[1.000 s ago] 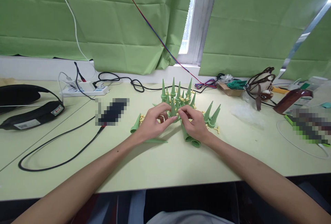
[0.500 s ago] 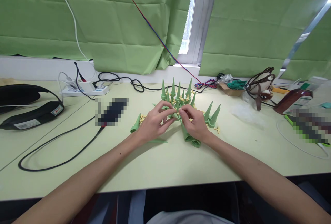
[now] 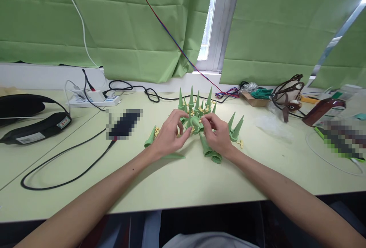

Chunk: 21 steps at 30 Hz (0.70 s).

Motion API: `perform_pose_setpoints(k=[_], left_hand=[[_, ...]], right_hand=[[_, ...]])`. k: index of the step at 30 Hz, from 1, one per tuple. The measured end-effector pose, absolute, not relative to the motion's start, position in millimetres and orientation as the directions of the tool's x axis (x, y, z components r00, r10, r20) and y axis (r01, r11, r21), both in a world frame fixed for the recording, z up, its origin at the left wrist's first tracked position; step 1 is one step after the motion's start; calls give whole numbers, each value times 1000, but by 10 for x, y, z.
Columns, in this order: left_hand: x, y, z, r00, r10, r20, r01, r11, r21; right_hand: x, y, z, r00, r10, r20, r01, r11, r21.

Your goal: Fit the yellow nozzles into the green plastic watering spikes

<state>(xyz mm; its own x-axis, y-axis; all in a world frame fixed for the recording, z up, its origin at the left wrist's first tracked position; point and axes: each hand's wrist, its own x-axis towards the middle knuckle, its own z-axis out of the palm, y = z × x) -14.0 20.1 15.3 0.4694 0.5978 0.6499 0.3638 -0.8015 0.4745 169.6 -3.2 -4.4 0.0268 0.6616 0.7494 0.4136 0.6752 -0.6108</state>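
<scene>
A green plastic cone spike (image 3: 195,123) is between my two hands above the table, its tip toward me. My right hand (image 3: 216,133) pinches a small yellow T-shaped valve (image 3: 200,121) at that spike's side. My left hand (image 3: 171,131) has its thumb and fingers apart, just left of the spike; its thumb tip is close to it, and I cannot tell whether they touch. Behind the hands stand several upright green spikes (image 3: 191,97) with yellow valves among them. Two spikes (image 3: 236,129) stand to the right, and open-ended green pieces (image 3: 216,158) lie below my right hand.
One green spike (image 3: 150,137) leans at the left near yellow valves (image 3: 157,131); another loose yellow valve (image 3: 240,143) lies right. A cabled phone-like device (image 3: 124,124), a power strip (image 3: 91,99), a brown bottle (image 3: 324,111) and a plastic bag (image 3: 273,126) are farther out.
My left thumb and fingers have spread and come off the green spike. The spike shows more fully now, while my right hand has shifted only slightly, still pinching.
</scene>
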Motion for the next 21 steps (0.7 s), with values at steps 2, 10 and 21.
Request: perform_pose_setpoints(k=[2, 10, 21], left_hand=[[-131, 197, 165, 441, 660, 609, 367, -751, 549], [-102, 194, 227, 531, 820, 213, 290, -411, 864], [-114, 214, 213, 617, 787, 10, 82, -78, 994]], right_hand=[[1704, -28, -47, 44, 658, 752, 427, 668, -610], [1692, -30, -63, 26, 639, 768, 453, 678, -579], [1689, -34, -72, -65, 626, 777, 438, 718, -541]])
